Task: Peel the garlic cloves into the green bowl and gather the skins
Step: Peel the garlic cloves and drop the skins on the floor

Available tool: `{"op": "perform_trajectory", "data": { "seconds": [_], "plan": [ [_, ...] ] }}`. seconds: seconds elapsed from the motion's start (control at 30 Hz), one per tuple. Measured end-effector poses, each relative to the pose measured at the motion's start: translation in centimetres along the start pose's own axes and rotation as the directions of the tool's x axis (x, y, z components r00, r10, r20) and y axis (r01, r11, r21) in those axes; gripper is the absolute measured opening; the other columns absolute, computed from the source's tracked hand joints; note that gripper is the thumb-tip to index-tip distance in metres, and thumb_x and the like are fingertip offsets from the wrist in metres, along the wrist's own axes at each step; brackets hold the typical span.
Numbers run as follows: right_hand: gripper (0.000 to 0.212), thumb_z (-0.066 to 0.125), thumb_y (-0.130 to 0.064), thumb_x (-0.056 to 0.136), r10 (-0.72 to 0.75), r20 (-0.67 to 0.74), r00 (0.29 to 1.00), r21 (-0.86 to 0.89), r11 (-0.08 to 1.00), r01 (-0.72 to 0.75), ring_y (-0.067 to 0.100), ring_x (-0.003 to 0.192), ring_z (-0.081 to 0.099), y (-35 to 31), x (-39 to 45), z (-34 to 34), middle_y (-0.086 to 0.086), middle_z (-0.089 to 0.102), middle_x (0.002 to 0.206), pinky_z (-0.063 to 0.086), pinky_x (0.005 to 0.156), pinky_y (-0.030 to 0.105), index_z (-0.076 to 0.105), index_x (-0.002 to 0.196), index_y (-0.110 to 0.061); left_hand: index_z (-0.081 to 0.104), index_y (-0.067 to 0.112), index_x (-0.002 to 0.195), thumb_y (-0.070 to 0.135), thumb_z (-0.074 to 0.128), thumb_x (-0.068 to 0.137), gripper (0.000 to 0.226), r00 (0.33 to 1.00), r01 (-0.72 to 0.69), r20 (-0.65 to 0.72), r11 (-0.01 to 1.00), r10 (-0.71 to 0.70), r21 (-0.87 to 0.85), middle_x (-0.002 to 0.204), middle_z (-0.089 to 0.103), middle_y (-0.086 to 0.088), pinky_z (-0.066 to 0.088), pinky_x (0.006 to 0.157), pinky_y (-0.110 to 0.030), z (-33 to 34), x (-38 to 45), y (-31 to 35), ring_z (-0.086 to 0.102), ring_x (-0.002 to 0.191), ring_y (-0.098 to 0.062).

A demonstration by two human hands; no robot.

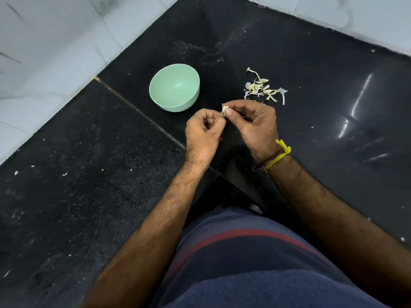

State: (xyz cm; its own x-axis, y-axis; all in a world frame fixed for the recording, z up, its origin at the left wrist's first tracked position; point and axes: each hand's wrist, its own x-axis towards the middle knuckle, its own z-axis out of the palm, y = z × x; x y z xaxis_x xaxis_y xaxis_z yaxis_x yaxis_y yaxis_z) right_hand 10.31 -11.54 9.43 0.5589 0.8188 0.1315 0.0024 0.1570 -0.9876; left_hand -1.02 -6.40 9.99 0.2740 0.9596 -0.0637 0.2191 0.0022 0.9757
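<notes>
Both hands pinch one garlic clove [224,110] at frame centre, left hand [203,132] and right hand [253,121]; the green bowl [174,87] lies just up-left, nearer the left.

Bare forearms, two wrist threads, a striped navy shirt

From my feed I see both forearms [169,210] bare and hairy, no sleeves reaching them. On the right wrist sit a yellow thread [278,157] with a frayed, tufted knot and a thinner dark red thread [266,161] beside it. A ring [251,116] glints on one right finger. The shirt [255,274] is navy with a red stripe across it.
</notes>
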Motion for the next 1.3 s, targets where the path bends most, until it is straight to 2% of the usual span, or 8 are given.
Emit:
{"op": "perform_trajectory", "data": {
  "seconds": [0.1,0.3,0.37,0.5,0.7,0.87,1.13,1.3],
  "plan": [
    [0.012,0.068,0.001,0.089,0.080,-0.010,0.997,0.176,0.981,-0.077,0.020,0.087,0.072,-0.7,0.3,-0.2,0.014,0.074,0.092,0.057,0.078,0.029,0.071,0.100,-0.001,0.070,0.012,0.081,0.027,0.065,0.077,0.016,0.999,-0.023,0.034,0.995,0.019,0.101,0.069,0.066,-0.007,0.059,0.065,-0.050,0.2,-0.1,-0.5,0.055,0.062,-0.013],
    [0.011,0.065,-0.005,0.092,0.229,0.096,0.969,0.284,0.926,-0.247,0.019,0.081,0.069,-0.2,0.9,-1.3,0.011,0.075,0.092,0.057,0.070,0.028,0.070,0.103,-0.006,0.073,0.012,0.094,0.007,0.067,0.083,0.014,0.995,-0.093,-0.041,0.994,0.095,0.052,0.082,0.073,-0.005,0.061,0.074,-0.052,-0.2,0.3,-0.5,0.070,0.076,-0.028],
    [0.013,0.066,-0.004,0.092,0.236,0.093,0.967,0.282,0.925,-0.253,0.019,0.077,0.069,0.1,0.8,-1.3,0.013,0.075,0.091,0.057,0.069,0.027,0.069,0.104,-0.003,0.074,0.012,0.102,0.004,0.067,0.088,0.017,0.989,-0.126,-0.073,0.991,0.129,0.040,0.087,0.074,-0.007,0.061,0.077,-0.051,-0.3,0.9,-0.3,0.070,0.081,-0.031],
    [0.015,0.073,0.000,0.084,0.217,0.079,0.973,0.245,0.942,-0.230,0.018,0.076,0.069,0.1,0.9,-1.0,0.011,0.075,0.088,0.057,0.070,0.026,0.072,0.098,-0.004,0.077,0.017,0.102,0.025,0.069,0.094,0.014,0.990,-0.130,-0.062,0.991,0.130,-0.004,0.086,0.076,-0.004,0.062,0.073,-0.049,0.3,1.1,-0.1,0.072,0.080,-0.030],
    [0.024,0.076,0.002,0.079,0.211,0.050,0.976,0.246,0.945,-0.217,0.017,0.081,0.070,-0.2,1.2,-1.1,0.010,0.074,0.090,0.058,0.071,0.027,0.072,0.102,-0.005,0.076,0.004,0.101,0.009,0.071,0.093,0.010,0.992,-0.127,-0.006,0.977,0.128,-0.170,0.089,0.077,-0.008,0.057,0.069,-0.027,0.2,0.7,0.0,0.069,0.076,-0.016],
    [0.019,0.075,0.002,0.082,0.238,0.053,0.970,0.250,0.937,-0.243,0.018,0.082,0.071,-0.3,1.0,-0.8,0.009,0.076,0.090,0.058,0.073,0.027,0.073,0.099,-0.006,0.075,0.002,0.102,0.006,0.071,0.092,0.012,0.986,-0.167,-0.002,0.979,0.168,-0.120,0.085,0.075,-0.006,0.059,0.072,-0.035,0.1,1.1,-0.5,0.067,0.074,-0.014],
    [0.017,0.079,-0.001,0.079,0.258,0.036,0.965,0.191,0.947,-0.260,0.023,0.080,0.071,-0.4,1.1,-0.7,0.016,0.074,0.090,0.060,0.071,0.031,0.073,0.095,-0.003,0.077,0.010,0.095,0.017,0.071,0.092,0.009,0.980,-0.197,-0.001,0.979,0.197,-0.042,0.082,0.076,-0.006,0.062,0.074,-0.051,0.0,1.3,-0.3,0.072,0.076,-0.030],
    [0.022,0.080,-0.001,0.078,0.222,0.027,0.975,0.117,0.968,-0.224,0.030,0.082,0.073,-0.8,0.9,-0.6,0.021,0.074,0.089,0.061,0.069,0.032,0.071,0.096,0.005,0.078,0.006,0.092,0.015,0.071,0.088,0.012,0.965,-0.258,-0.033,0.965,0.259,0.042,0.079,0.075,-0.003,0.063,0.070,-0.040,-0.2,1.4,-0.3,0.071,0.071,-0.020]
  ]
}}
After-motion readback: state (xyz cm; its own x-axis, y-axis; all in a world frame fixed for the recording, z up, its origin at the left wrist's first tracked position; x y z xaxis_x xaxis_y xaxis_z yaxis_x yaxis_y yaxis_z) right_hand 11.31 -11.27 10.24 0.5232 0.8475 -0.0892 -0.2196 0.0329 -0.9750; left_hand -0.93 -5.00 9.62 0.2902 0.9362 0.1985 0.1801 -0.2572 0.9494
